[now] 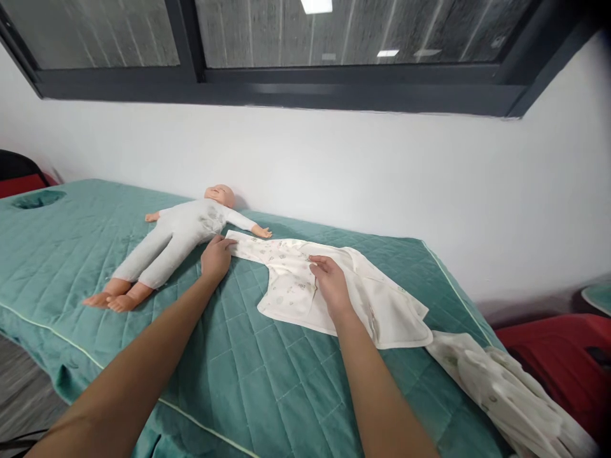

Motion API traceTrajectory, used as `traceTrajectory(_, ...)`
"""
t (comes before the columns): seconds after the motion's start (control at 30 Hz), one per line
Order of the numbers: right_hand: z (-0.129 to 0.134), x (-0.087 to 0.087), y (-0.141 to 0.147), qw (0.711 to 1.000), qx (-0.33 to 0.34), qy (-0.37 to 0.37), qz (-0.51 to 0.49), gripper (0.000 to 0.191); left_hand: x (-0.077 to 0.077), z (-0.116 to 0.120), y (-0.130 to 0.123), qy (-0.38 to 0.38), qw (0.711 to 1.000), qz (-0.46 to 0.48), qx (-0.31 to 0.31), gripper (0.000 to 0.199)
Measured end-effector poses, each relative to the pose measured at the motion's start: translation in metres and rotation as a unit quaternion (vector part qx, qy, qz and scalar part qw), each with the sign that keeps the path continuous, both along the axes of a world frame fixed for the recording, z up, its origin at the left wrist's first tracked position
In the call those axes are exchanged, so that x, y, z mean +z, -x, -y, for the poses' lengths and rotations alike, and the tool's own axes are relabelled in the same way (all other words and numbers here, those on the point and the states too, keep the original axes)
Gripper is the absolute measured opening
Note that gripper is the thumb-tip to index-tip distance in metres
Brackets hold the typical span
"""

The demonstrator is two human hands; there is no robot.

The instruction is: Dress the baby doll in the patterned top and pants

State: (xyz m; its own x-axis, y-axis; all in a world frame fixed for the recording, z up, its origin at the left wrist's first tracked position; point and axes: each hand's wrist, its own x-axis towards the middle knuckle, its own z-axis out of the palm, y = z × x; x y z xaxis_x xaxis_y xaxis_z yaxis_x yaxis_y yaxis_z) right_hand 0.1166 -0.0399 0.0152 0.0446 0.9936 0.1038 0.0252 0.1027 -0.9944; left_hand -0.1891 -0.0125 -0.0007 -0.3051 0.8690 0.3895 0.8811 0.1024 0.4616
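Observation:
A small white printed baby top (291,286) lies spread out on the green quilted cover (248,375). My left hand (217,257) is closed on the end of its left sleeve. Over the middle of the top, my right hand (330,283) pinches the fabric near the front edge. A baby doll (184,222) in a pale grey bodysuit lies on its back to the left, its arms spread, with one hand close to the sleeve end.
Crumpled white printed cloth (515,388) lies at the right edge of the bed. Beyond it stands a red object (563,350). A white wall (334,172) with a dark window frame (296,92) rises behind the bed.

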Motion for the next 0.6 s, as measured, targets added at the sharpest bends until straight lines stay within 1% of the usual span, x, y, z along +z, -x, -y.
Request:
traceTrajectory(0.1,-0.002,-0.005,0.002,0.997,0.014,-0.022,0.071,0.026,0.0,-0.003,0.0,0.026,0.999,-0.03,0.02,0.04)
traceTrajectory(0.17,-0.004,-0.008,0.002,0.993,0.003,-0.025,0.115,0.029,0.001,-0.002,-0.002,0.03,0.998,-0.036,0.041,0.037)
traceTrajectory(0.27,-0.008,-0.008,0.001,0.984,-0.053,0.01,0.168,0.042,0.004,0.004,-0.012,-0.014,0.997,-0.051,0.063,0.038)
traceTrajectory(0.33,-0.017,-0.006,0.001,0.977,-0.072,0.039,0.197,0.048,0.008,0.015,-0.025,-0.068,0.995,-0.063,0.04,0.039)
traceTrajectory(0.4,-0.031,-0.002,0.002,0.971,-0.065,0.056,0.222,0.046,0.012,0.032,-0.044,-0.113,0.991,-0.061,-0.033,0.038)
traceTrajectory(0.43,-0.039,0.001,0.004,0.969,-0.058,0.062,0.233,0.042,0.015,0.043,-0.055,-0.127,0.986,-0.057,-0.087,0.037)
traceTrajectory(0.47,-0.048,0.004,0.006,0.966,-0.049,0.068,0.244,0.037,0.017,0.055,-0.066,-0.127,0.978,-0.053,-0.155,0.036)
traceTrajectory(0.53,-0.065,0.011,0.01,0.963,-0.02,0.08,0.255,0.024,0.022,0.082,-0.089,-0.104,0.953,-0.064,-0.277,0.036)
traceTrajectory(0.6,-0.076,0.018,0.012,0.965,0.021,0.094,0.243,0.02,0.025,0.105,-0.107,-0.072,0.92,-0.11,-0.37,0.035)
